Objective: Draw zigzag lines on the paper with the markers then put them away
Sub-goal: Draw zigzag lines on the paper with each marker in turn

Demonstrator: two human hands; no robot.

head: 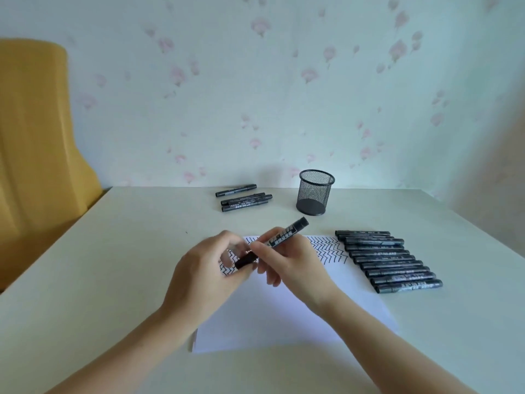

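Note:
Both hands meet above the white paper (272,317), which carries black zigzag lines (326,248) along its far part. My right hand (287,260) grips the barrel of a black marker (289,233) that points up and to the right. My left hand (210,268) pinches the marker's cap (245,260) at its lower end. Whether the cap is on or off the tip I cannot tell. A row of several black markers (389,260) lies right of the paper. Three more markers (243,197) lie at the back of the table.
A black mesh pen cup (315,191) stands upright and empty at the back, right of the three markers. A yellow chair (37,143) stands at the table's left edge. The wall runs right behind the pale table (113,265).

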